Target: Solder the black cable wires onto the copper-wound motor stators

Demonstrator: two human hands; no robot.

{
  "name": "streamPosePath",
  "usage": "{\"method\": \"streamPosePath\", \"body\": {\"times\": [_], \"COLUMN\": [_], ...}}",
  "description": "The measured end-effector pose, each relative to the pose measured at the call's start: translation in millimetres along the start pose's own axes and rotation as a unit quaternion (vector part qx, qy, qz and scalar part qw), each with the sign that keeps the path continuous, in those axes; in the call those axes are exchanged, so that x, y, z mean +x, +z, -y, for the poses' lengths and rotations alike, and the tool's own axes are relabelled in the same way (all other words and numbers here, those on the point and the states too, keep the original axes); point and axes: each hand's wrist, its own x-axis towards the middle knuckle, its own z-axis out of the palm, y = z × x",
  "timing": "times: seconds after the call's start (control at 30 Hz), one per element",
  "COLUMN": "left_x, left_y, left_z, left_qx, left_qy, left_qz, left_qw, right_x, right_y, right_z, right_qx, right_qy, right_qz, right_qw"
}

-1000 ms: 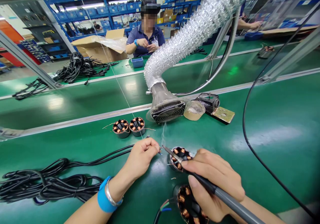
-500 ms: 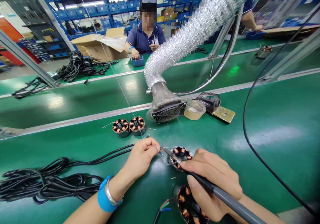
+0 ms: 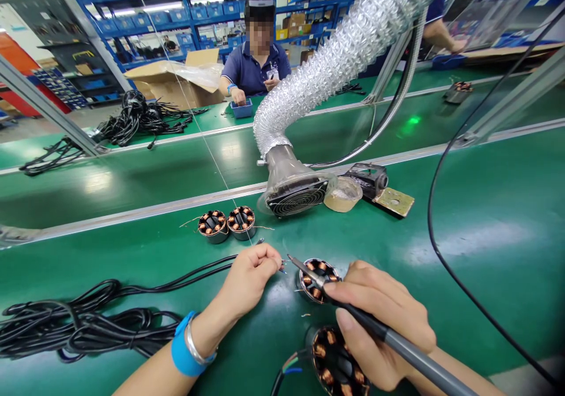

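Soldering seems to be in hand: the left hand [image 3: 249,278] has its grip pinched on a thin wire [image 3: 281,268] just beside the stator [image 3: 315,278] on the bench [image 3: 463,266], and the right hand [image 3: 379,319] has its grip closed round the iron [image 3: 397,343], tip poised just above them. Bringing tip to joint calls for a small, steady approach. A second stator [image 3: 335,363] lies under the right hand, cables [image 3: 88,325] to the left and a fume hood [image 3: 293,193] behind, none blocking

Nothing legible: no brand, number or sign. Pale labels on the blue bins [image 3: 176,18] above and behind the cardboard box [image 3: 172,87], too small to read. Shirt badge [image 3: 270,73] right of that box, blurred.
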Motion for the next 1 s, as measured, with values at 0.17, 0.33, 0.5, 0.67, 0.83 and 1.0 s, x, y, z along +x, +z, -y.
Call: {"method": "streamPosePath", "body": {"times": [0.17,0.33,0.5,0.67,0.83,1.0], "left_x": [-0.8,-1.2,0.1,-0.4,-1.4,-3.7], "left_y": [0.0,0.8,0.2,-0.3,0.8,2.0], "left_z": [-0.5,-1.0,0.7,2.1,0.5,-1.9], "left_qx": [0.000,-0.002,-0.004,-0.013,-0.014,-0.023], "left_qy": [-0.003,-0.006,-0.006,-0.002,0.002,-0.002], "left_qz": [0.000,-0.001,0.003,0.005,0.002,0.017], "left_qw": [1.000,1.000,1.000,1.000,1.000,1.000], "right_x": [-1.0,-1.4,-1.0,0.9,1.3,-3.7], "right_y": [0.8,-0.3,0.1,0.1,-3.4,-2.0], "right_z": [-1.1,-1.1,-0.8,-1.9,-2.1,-10.1], "right_qx": [0.004,0.002,-0.001,-0.004,-0.020,-0.013], "right_qy": [0.001,0.006,0.004,-0.004,-0.004,-0.007], "right_qz": [0.005,0.006,0.008,0.003,-0.003,-0.010], "right_qw": [1.000,1.000,1.000,1.000,1.000,1.000]}}
